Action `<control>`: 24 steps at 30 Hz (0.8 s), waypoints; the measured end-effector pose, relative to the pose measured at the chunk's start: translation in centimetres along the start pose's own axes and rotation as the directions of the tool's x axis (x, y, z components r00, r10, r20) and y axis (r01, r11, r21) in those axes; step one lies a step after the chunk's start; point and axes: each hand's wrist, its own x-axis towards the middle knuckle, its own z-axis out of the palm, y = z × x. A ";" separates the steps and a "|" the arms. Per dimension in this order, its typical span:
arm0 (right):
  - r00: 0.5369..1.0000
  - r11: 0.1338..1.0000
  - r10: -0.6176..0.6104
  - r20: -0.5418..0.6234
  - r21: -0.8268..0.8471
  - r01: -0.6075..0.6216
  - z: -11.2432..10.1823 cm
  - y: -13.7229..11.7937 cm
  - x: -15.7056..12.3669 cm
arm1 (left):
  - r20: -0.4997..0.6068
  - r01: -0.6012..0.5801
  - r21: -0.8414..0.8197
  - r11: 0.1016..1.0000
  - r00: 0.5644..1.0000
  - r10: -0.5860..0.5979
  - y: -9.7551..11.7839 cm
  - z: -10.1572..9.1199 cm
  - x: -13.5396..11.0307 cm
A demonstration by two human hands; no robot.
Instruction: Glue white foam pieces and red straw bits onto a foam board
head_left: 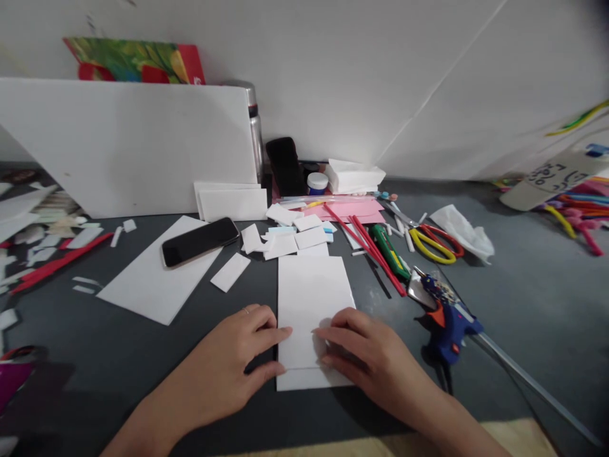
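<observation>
A white rectangular board (311,292) lies flat on the dark table in front of me. A thin line crosses it near its close edge; whether this is a fold or a second piece I cannot tell. My left hand (238,349) touches the board's left edge with thumb and index finger stretched and apart, the other fingers bent. On the right side, my right hand (368,352) rests its fingertips on the board, thumb and index finger also apart. Small cut white pieces (280,244) lie just beyond the board, and one more piece (230,272) is to its left.
Left are a phone (200,242) on a white sheet (147,289), a large upright white board (143,146) and scraps. Right are a blue glue gun (450,330), a green cutter (389,252), scissors (435,244), red sticks (378,254) and a white bottle (547,181).
</observation>
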 end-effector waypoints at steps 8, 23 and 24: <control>1.000 1.000 -0.002 0.009 -0.008 0.002 0.1 0.1 -0.1 | 0.021 0.002 0.002 1.000 1.000 -0.002 0.1 0.0 -0.2; 0.955 0.950 -0.286 -0.077 -0.152 0.272 0.1 -0.3 -0.3 | 0.025 0.124 -0.119 0.985 0.992 -0.122 -1.2 -0.5 -0.1; 0.953 0.949 -0.292 -0.076 -0.144 0.279 0.2 -0.3 -0.2 | 0.022 0.125 -0.119 0.985 0.992 -0.123 -1.2 -0.4 -0.1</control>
